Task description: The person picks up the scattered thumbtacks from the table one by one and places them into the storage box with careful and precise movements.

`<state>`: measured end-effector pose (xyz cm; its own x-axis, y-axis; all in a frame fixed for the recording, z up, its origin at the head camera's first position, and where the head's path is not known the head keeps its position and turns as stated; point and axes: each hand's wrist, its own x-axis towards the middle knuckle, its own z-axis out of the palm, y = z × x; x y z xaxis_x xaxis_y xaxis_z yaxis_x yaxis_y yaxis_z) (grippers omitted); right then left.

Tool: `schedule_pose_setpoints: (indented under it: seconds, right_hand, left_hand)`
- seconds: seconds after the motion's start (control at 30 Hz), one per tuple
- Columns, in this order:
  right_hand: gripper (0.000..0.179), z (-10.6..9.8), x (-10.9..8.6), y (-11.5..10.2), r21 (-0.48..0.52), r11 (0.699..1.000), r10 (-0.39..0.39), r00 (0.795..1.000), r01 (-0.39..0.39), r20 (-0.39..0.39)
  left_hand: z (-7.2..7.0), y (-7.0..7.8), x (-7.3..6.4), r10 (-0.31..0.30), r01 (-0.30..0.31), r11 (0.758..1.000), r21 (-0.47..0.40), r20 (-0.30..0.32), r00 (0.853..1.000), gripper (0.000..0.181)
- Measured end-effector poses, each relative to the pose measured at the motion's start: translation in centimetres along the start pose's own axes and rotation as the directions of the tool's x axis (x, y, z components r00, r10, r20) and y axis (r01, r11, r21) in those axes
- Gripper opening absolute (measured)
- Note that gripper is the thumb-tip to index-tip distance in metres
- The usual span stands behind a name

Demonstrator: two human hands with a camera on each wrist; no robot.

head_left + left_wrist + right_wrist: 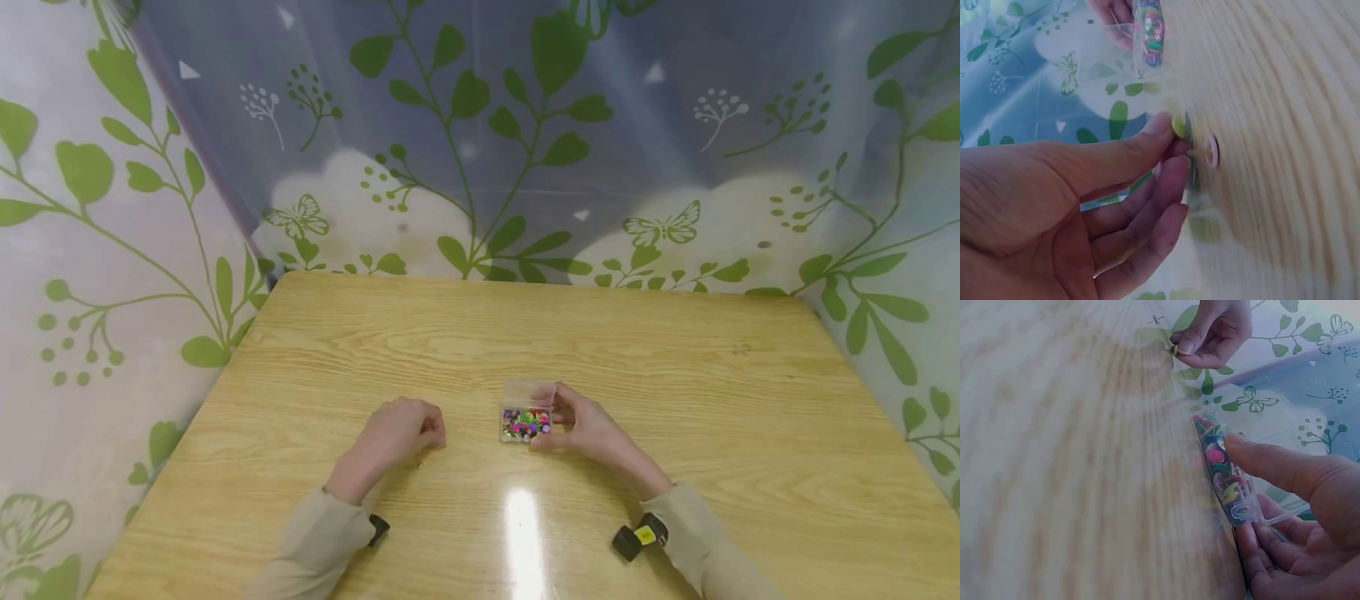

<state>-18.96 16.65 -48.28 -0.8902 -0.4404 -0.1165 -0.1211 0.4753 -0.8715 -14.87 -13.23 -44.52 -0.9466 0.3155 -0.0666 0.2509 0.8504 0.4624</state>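
Note:
My left hand (397,432) is low over the table left of the box, thumb and curled index finger pinching a small yellow thumbtack (1178,127). Just beside those fingertips a pink thumbtack (1212,151) lies head down on the wood, its stem pointing up. My right hand (585,429) grips the right end of a small clear plastic box (501,427), thumb at the front and fingers behind. Inside the box are many mixed thumbtacks (1215,455) in pink, green, yellow, purple and other colours. The box's clear lid (522,392) stands open at the back.
A light wood table (675,375) carries the box and both hands. Printed fabric (480,167) with green leaves and butterflies hangs behind and at both sides. Dark straps (637,536) circle the wrists by the beige sleeves (318,533). A bright light reflection lies near the front.

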Motion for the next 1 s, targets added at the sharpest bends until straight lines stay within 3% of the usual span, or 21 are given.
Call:
schedule_pose_setpoints:
  seconds: [0.17,0.47,0.67,0.83,1.0]
  right_hand:
    - [0.068,0.0,0.0,0.0,0.001,1.0,0.005,1.0,-0.005,-0.003]
    - [0.068,-0.1,-0.1,-0.1,0.016,1.0,0.009,1.0,-0.009,-0.007]
    - [0.068,0.0,-0.1,-0.1,0.01,1.0,-0.007,1.0,0.007,-0.005]
    - [0.068,0.1,0.0,-0.1,0.006,1.0,-0.001,1.0,0.001,-0.004]
    - [0.066,0.0,-0.1,-0.2,0.01,1.0,0.001,1.0,-0.001,-0.004]
  left_hand:
    - [0.3,1.2,0.9,0.021,-0.021,0.999,0.031,-0.019,1.0,0.018]
    - [0.6,4.5,3.0,0.116,-0.113,0.992,0.053,-0.062,0.991,0.012]
    - [0.9,6.4,4.3,0.14,-0.139,0.99,0.012,-0.152,0.978,0.009]
    - [1.1,6.8,4.5,0.149,-0.154,0.988,-0.008,-0.208,0.967,0.007]
    - [0.6,6.1,3.7,0.119,-0.122,0.993,0.0,-0.221,0.968,0.006]
